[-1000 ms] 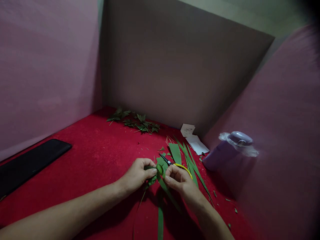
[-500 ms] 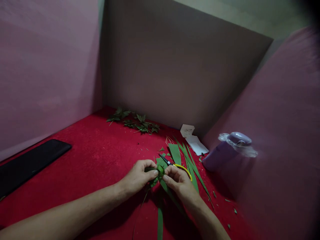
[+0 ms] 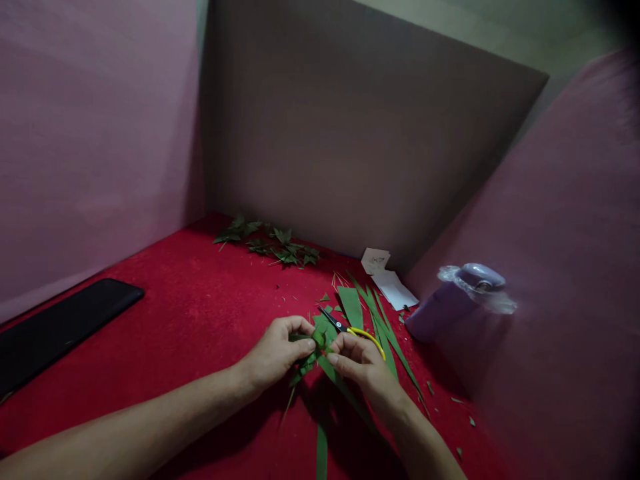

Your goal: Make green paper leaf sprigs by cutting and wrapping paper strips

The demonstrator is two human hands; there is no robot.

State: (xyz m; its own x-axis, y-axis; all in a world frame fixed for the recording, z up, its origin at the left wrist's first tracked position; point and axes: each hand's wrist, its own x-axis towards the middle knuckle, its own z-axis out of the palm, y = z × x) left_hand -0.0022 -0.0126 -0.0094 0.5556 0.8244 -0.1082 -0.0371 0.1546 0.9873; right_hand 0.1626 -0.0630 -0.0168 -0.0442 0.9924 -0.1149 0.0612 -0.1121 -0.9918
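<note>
Between the fingertips of both hands is a folded green leaf strip (image 3: 320, 339). My left hand (image 3: 286, 347) pinches it between thumb and fingers from the left. My right hand (image 3: 356, 357) is closed in a pinch at its right side, on an end of the same strip. More folded leaf pieces (image 3: 303, 371) hang below the left thumb, with a thin stem pointing down. Scissors with yellow handles (image 3: 367, 337) and dark blades lie just beyond the right hand, partly covered by it. A long leaf strip (image 3: 321, 453) lies below the hands.
Long green leaf blades (image 3: 395, 343) lie right of the scissors, among small clippings. Leafy sprigs (image 3: 283, 250) rest along the back wall. White papers (image 3: 394, 290) and a purple container (image 3: 440, 310) with plastic wrap stand right. A black flat object (image 3: 70, 330) lies left on red cloth (image 3: 200, 300).
The rounded loop of leaf between the fingertips has changed shape and looks flatter. My right fingertips have shifted slightly to the right. The left hand stays almost in place.
</note>
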